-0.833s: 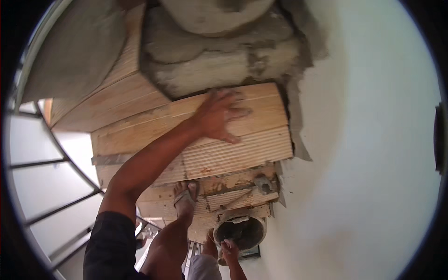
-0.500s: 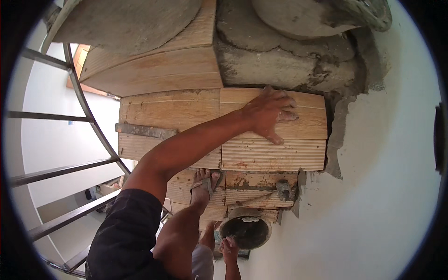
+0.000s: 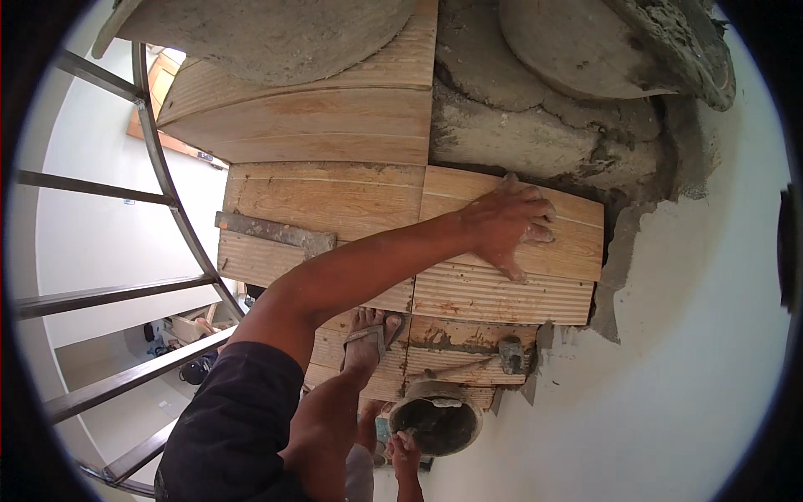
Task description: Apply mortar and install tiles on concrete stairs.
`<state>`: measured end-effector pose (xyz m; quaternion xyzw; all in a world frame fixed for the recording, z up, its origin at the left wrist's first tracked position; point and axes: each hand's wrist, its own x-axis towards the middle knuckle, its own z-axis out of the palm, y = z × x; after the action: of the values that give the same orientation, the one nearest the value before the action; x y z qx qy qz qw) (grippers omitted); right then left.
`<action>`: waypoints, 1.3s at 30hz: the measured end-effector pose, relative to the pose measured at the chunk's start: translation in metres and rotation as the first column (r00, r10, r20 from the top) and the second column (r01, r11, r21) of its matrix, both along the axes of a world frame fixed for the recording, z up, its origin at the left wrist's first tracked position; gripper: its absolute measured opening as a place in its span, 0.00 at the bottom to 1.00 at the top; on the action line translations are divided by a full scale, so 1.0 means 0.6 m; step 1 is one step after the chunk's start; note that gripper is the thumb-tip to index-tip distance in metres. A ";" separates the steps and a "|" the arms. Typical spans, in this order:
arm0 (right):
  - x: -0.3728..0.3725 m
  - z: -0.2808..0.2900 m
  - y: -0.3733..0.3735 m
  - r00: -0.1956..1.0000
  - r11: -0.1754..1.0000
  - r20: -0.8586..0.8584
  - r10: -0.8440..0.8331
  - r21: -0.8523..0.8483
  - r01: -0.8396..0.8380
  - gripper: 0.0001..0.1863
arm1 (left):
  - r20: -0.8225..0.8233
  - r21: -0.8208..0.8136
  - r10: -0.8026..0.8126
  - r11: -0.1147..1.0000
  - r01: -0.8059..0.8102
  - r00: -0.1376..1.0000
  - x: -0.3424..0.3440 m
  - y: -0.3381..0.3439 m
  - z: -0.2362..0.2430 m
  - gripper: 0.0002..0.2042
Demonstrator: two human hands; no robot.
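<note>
My left hand (image 3: 510,226) lies palm down on a wood-patterned stair tile (image 3: 569,219), fingers spread and thumb toward me. The tile's smooth back part sits beside bare, rough cement (image 3: 535,146); its front strip (image 3: 502,293) is ribbed. My left forearm crosses a matching tile (image 3: 326,188), where a mortar-stained flat metal piece (image 3: 268,227) lies. My right hand is out of view. On the step below, a hammer (image 3: 468,366) lies beside my sandalled foot (image 3: 365,347).
Below, another person's hand (image 3: 405,452) grips at the rim of a bucket (image 3: 447,427) of grey mortar. Two mortar-caked round containers (image 3: 276,42) (image 3: 577,50) stand on higher steps. A metal railing (image 3: 155,142) curves along the left; a white wall (image 3: 686,318) borders the right.
The view has shifted, so the steps sit slightly lower and the upper ones farther right. My left hand keeps its place on the tile.
</note>
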<state>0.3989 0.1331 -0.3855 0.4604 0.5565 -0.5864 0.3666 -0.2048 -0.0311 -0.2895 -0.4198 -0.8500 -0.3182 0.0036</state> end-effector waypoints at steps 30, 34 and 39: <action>0.028 -0.023 0.001 0.998 0.995 0.004 0.067 -0.068 -0.067 0.19 | -0.040 -0.036 0.002 0.999 -0.004 0.999 -0.016 0.016 -0.007 0.43; 0.018 -0.004 -0.028 0.998 0.998 0.035 0.059 -0.035 -0.057 0.19 | -0.053 0.030 0.081 0.996 -0.080 0.995 -0.024 -0.013 -0.023 0.39; 0.015 -0.007 -0.011 0.994 0.995 -0.068 0.087 -0.044 -0.090 0.19 | 0.094 -0.039 0.129 0.991 -0.126 0.987 -0.015 -0.048 0.037 0.33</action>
<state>0.4082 0.1267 -0.3896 0.4071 0.5741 -0.5973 0.3846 -0.2137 -0.0596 -0.2672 -0.3487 -0.8794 -0.3232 -0.0241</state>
